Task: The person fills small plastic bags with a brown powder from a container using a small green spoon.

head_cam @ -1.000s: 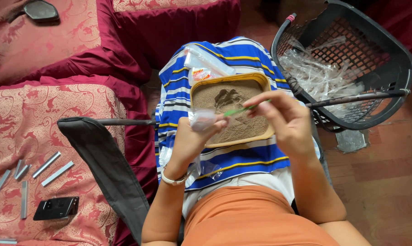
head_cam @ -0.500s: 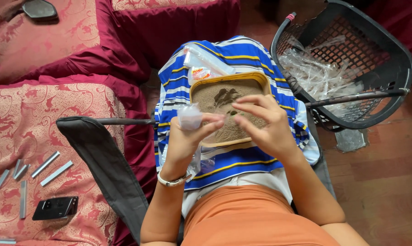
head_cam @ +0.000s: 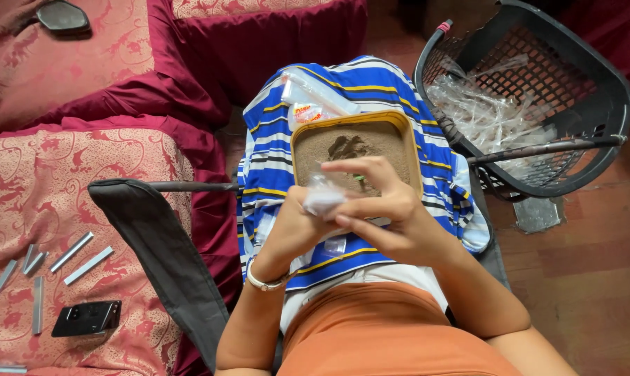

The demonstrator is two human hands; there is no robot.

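Over a tan tray of brown powder lying on a striped cloth, the left hand is pinching a small clear packet while the right hand is curling around it; steady, level holding looks advisable.

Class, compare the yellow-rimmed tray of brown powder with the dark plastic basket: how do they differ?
The tray is shallow, solid-walled and rests on striped cloth; the basket is deep, mesh-walled and sits on the floor. The tray holds brown powder; the basket holds clear plastic wrappers. Both are open-topped containers.
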